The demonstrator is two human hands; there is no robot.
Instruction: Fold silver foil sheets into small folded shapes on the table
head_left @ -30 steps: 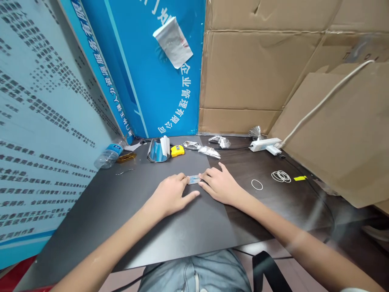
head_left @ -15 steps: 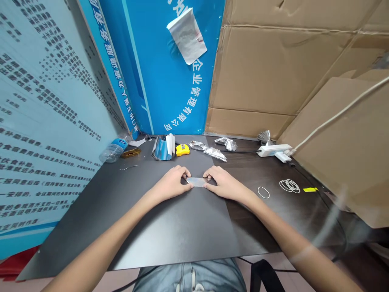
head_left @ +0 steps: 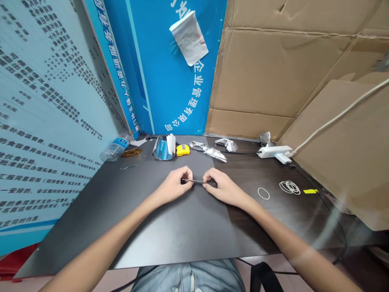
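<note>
My left hand point(head_left: 174, 187) and my right hand point(head_left: 221, 187) sit close together at the middle of the dark table point(head_left: 170, 231). Each hand pinches one end of a small thin silvery strip point(head_left: 197, 181), which I see edge-on just above the tabletop. Fingers of both hands are curled shut around the strip's ends. Both forearms reach in from the bottom of the view.
At the back lie a foil roll point(head_left: 163, 148), a yellow tape measure point(head_left: 182, 150), crumpled foil pieces point(head_left: 212, 152), a plastic bottle point(head_left: 117, 147) and a white power strip point(head_left: 273, 151). Rubber bands point(head_left: 289, 187) and a single band point(head_left: 263, 193) lie to the right. Cardboard and blue boards wall the table.
The strip lay flat under my fingers a second ago; both hands have since pinched it, lifted it off the table and turned it edge-on.
</note>
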